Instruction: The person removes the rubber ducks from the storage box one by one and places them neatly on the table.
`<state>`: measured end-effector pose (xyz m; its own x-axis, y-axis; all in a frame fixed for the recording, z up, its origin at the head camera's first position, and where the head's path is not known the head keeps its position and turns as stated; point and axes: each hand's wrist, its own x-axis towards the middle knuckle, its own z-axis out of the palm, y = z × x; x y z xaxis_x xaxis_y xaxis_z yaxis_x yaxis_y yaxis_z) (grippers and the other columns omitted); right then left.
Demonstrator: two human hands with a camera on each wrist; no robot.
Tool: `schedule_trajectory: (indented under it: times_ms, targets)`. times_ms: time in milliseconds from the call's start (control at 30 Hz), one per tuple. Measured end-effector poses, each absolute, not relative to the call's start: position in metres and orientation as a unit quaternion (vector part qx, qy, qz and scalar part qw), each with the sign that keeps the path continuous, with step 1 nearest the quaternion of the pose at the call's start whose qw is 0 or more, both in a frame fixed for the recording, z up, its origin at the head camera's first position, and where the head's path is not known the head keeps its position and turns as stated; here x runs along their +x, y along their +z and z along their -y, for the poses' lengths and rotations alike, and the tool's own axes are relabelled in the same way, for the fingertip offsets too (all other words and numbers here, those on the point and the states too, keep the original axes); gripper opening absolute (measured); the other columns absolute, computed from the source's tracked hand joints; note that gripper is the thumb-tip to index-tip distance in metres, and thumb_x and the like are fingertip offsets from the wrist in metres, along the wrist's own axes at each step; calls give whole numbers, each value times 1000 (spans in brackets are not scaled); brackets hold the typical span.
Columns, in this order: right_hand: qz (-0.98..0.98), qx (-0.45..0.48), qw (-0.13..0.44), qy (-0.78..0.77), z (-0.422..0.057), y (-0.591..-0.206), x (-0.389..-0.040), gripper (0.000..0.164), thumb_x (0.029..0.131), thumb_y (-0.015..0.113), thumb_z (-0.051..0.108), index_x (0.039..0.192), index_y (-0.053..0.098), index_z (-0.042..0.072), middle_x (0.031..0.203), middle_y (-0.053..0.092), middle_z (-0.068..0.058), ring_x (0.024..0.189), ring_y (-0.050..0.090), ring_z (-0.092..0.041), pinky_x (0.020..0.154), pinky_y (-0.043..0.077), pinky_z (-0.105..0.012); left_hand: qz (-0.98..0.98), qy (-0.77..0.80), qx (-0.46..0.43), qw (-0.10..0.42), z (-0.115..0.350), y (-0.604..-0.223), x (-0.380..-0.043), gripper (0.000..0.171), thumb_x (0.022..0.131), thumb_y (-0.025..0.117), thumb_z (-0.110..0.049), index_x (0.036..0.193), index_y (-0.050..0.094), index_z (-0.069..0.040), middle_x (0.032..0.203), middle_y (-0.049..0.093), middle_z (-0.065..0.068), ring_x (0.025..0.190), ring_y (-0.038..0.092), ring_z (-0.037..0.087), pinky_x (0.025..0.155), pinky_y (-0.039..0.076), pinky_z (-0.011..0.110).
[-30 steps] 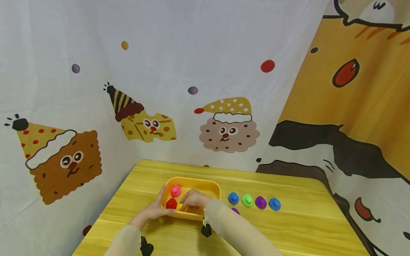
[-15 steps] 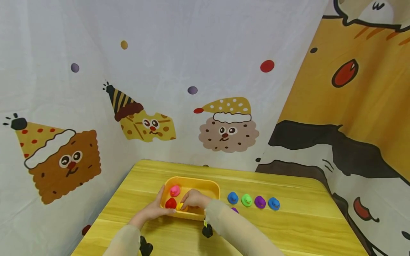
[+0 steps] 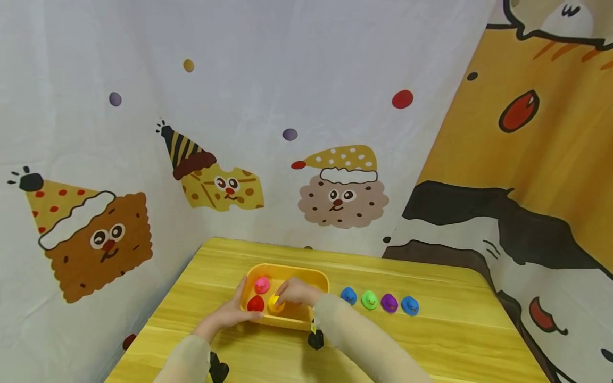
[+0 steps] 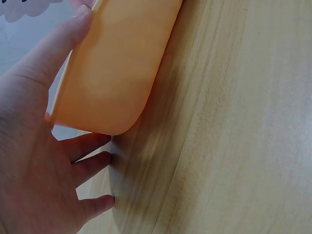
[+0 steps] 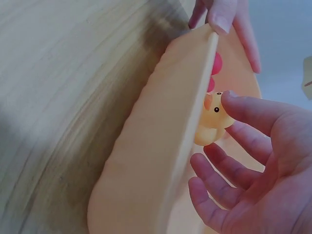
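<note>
An orange-yellow plastic bin [image 3: 306,321] stands on the table. My left hand [image 3: 229,313] holds its near left corner, with the thumb on the front rim and the fingers spread along the left end. Inside the bin, my right hand [image 3: 298,292] pinches a yellow rubber duck [image 3: 274,304] by its head between thumb and index finger. The right wrist view shows the duck's [image 5: 210,119] beak and eye, with the other fingers loosely bent below it. A red duck [image 3: 256,304] and a pink duck [image 3: 262,285] sit in the bin's left part.
Right of the bin, a row holds a blue duck [image 3: 348,296], a green duck [image 3: 370,299], a purple duck [image 3: 389,302] and another blue duck [image 3: 409,305]. The wooden table [image 3: 460,330] meets a cartoon-printed cloth [image 3: 268,229] behind.
My right hand has moved slightly up and right inside the bin, and the yellow duck has shifted away from the front wall with it. My left hand keeps its place.
</note>
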<state>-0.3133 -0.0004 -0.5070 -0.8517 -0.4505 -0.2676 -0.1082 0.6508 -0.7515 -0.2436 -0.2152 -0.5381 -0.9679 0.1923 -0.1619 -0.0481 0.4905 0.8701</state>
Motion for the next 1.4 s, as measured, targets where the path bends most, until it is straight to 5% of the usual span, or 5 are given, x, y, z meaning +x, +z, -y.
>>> schedule_trajectory:
  times_ms: [233,400,767,1133,1400]
  targets:
    - [-872,-157,233,-400,-11,-498,-313,19,78,80,13,96,75,11,84,67,2,71,60,-20,58,50,-37,-862,491,36,121,215,-539,-243,121,77,81,-35,155,-9,-9,156,5,32,134,28,53,104,23,69]
    - [-864,-154,240,-416,-20,-492,-314,20,80,79,16,99,74,11,94,67,1,91,64,-31,78,52,-51,-865,486,33,121,214,-539,-243,121,77,81,-36,155,-8,-8,156,6,32,133,29,54,104,24,69]
    - [-852,-181,236,-432,-39,-477,-315,26,82,77,19,106,72,10,92,68,3,87,63,-26,81,50,-53,-865,487,34,120,214,-539,-243,122,77,81,-36,155,-9,-10,156,5,31,135,24,54,106,20,67]
    - [-839,-205,233,-447,-67,-466,-320,30,83,76,18,110,69,6,92,70,1,92,63,-35,66,49,-40,-863,491,42,116,216,-539,-244,122,77,82,-34,155,-10,-8,157,1,30,137,22,53,107,19,67]
    - [-849,-206,222,-433,-86,-457,-318,31,83,76,19,111,69,6,92,70,2,78,63,-18,62,49,-33,-863,490,46,115,215,-538,-243,123,77,82,-31,154,-9,-7,156,1,32,135,23,55,105,20,68]
